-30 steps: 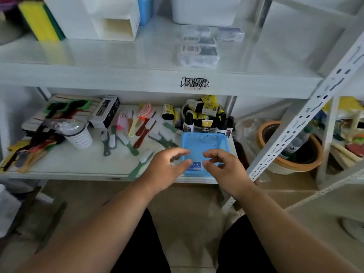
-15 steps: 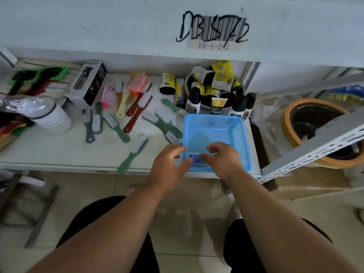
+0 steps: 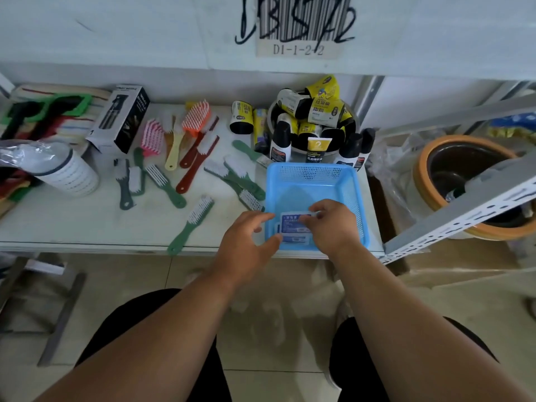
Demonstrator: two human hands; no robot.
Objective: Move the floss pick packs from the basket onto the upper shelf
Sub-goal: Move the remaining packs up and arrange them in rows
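A white sticker (image 3: 295,49) on the front edge of the upper shelf (image 3: 145,39) reads "D1-1-2-2" under a barcode w/ black scribble over it. A black & white box (image 3: 123,120) at 10 o'clock says "SPRAY BOTTLE".

The blue plastic basket (image 3: 345,184) sits on the lower shelf (image 3: 72,224), near its front edge. Its walls are full of tiny holes, like a net. The floss pick packs (image 3: 291,227) lie inside the basket, at the near end. They are small clear packs w/ blue labels; the writing is too small to read.

Both arms reach fwd, bare. The right hand (image 3: 333,227) is inside the basket, fingers bent down, pinching the top pack at its right end. The left hand (image 3: 246,245) is at the basket's near left corner, fingers curled, thumb tip touching the packs' left edge. Can't tell if it really has hold of one.

At 12 o'clock from the basket, a round metal bowl (image 3: 345,123) is piled w/ yellow & black rolls, w/ black bottles around it. At 10 to 11 o'clock, lots of plastic brushes (image 3: 162,181) lie flat: green, red, pink, orange. At 9 o'clock a white cup (image 3: 69,175) lies on its side in clear wrap. At 2 o'clock is a brown clay pot (image 3: 464,169) w/ an orange rim.
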